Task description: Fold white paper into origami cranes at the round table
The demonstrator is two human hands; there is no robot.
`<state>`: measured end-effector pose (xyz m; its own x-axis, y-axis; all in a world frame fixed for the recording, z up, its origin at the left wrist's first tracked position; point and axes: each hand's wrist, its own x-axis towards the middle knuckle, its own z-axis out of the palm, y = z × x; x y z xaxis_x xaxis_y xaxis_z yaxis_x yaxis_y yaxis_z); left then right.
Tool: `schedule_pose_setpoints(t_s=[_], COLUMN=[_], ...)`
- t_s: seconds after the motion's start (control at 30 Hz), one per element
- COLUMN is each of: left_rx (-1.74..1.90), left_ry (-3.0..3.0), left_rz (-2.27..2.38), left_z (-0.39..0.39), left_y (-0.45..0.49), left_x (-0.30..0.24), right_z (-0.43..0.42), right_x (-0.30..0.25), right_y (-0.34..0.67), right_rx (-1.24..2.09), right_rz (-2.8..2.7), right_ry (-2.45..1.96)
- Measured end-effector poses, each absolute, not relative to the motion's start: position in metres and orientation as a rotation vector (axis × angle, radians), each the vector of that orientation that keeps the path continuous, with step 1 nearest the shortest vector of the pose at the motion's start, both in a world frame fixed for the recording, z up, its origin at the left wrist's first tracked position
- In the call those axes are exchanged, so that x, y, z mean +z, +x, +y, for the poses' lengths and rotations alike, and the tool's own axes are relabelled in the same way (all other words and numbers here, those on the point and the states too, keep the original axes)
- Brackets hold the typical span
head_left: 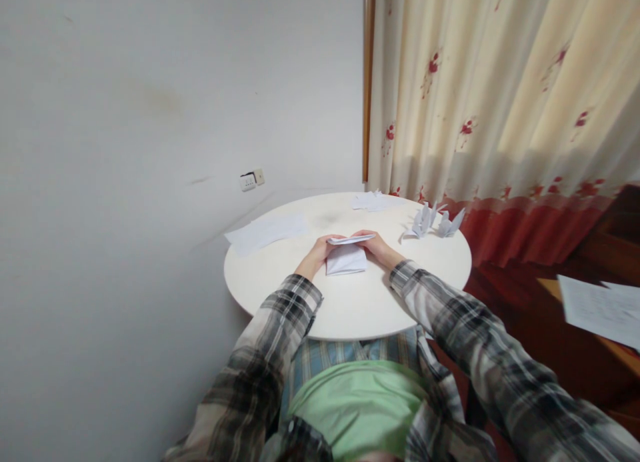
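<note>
Between my two hands is a folded sheet of white paper [346, 259], held over the middle of the round white table. Its upper part is raised in a narrow folded strip, while a squarish flap hangs toward me. My left hand [321, 250] grips the paper's left edge, with the fingers partly behind it. At the right end of the strip, my right hand [376, 243] is closed on the same paper. Most fingertips of both hands are hidden behind the fold.
The round white table [280, 275] touches or nearly touches the wall. Flat white sheets [267, 232] lie at its left. Folded paper cranes [425, 220] stand at the right, and more white paper [370, 201] lies at the back. Written sheets [597, 305] rest on a wooden surface at far right.
</note>
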<state>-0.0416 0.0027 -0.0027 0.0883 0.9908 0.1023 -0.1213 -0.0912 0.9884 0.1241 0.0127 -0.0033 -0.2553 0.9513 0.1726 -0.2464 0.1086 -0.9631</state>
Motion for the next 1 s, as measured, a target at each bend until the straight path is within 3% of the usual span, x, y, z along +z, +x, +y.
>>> schedule_pose_setpoints(t_s=[1.0], left_rx=[1.272], left_ry=[1.116], left_rz=[0.969], left_z=[-0.009], left_y=[-0.032], left_x=[0.014], right_z=[0.005], right_x=[0.019], right_y=[0.131], right_rx=[1.641], right_rz=[-1.085], right_ry=[-0.760])
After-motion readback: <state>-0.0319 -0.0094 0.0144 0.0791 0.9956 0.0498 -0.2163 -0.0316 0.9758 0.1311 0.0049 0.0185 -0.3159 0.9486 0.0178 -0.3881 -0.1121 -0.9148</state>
